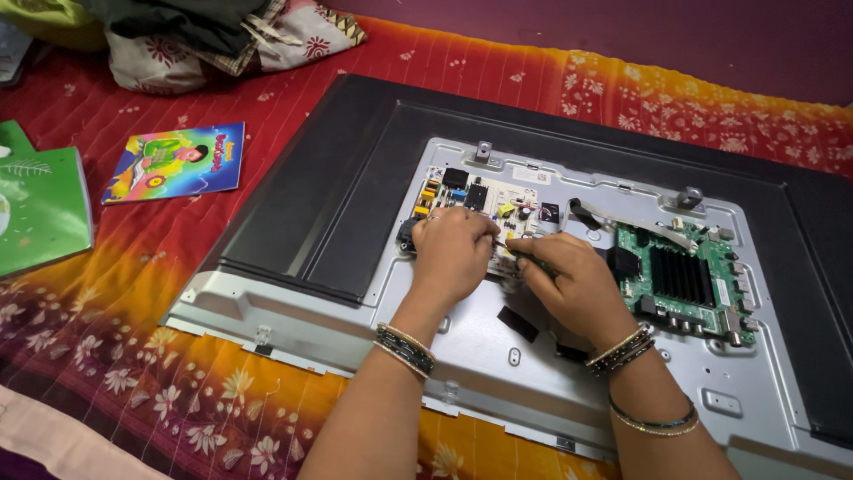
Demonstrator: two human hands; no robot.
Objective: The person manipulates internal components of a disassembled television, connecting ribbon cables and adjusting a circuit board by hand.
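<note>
A flat television (346, 187) lies face down on a patterned red and orange cloth, its back cover off. My left hand (451, 253) rests fingers-down on the white power board (484, 200) at the middle of the metal back plate (498, 373). My right hand (577, 284) is closed around a thin dark tool (526, 256) whose tip points at the same board, just beside my left fingers. A green circuit board (684, 280) with a black heat sink sits to the right of my right hand. Both wrists wear bangles.
A colourful picture booklet (173, 163) and a green book (40, 209) lie on the cloth at the left. Folded clothes (222, 36) are piled at the top left. A flat grey ribbon cable (635, 222) runs between the two boards.
</note>
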